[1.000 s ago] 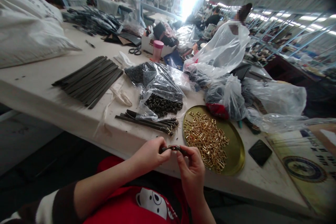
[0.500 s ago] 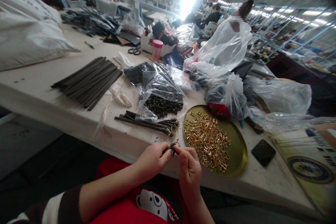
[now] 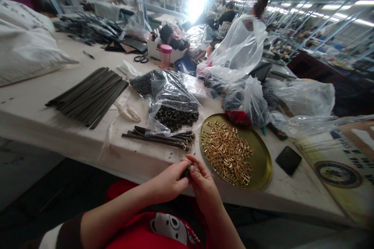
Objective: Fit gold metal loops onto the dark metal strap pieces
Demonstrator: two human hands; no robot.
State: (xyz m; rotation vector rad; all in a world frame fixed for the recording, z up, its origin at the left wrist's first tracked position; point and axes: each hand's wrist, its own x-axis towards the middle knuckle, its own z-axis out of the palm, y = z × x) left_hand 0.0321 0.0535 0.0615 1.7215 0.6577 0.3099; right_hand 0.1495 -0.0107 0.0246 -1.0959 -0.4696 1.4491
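My left hand (image 3: pixel 168 182) and my right hand (image 3: pixel 204 186) meet at the table's front edge, fingers pinched together on one small dark strap piece with a gold buckle (image 3: pixel 189 169). Most of that piece is hidden between my fingertips. Just right of my hands lies a round gold tray (image 3: pixel 261 155) with several gold buckles (image 3: pixel 226 151) heaped on it. A short bundle of dark straps (image 3: pixel 157 138) lies on the table just beyond my hands.
A long stack of dark strips (image 3: pixel 87 96) lies at left. Clear bags of dark hardware (image 3: pixel 172 101) sit mid-table, more plastic bags (image 3: pixel 298 99) at right. A black phone (image 3: pixel 288 160) lies right of the tray. Another person (image 3: pixel 257 7) works farther back.
My hands have closed in on each other, and the strap piece, earlier held stretched between them, is now bunched in my fingertips. The view has shifted slightly.
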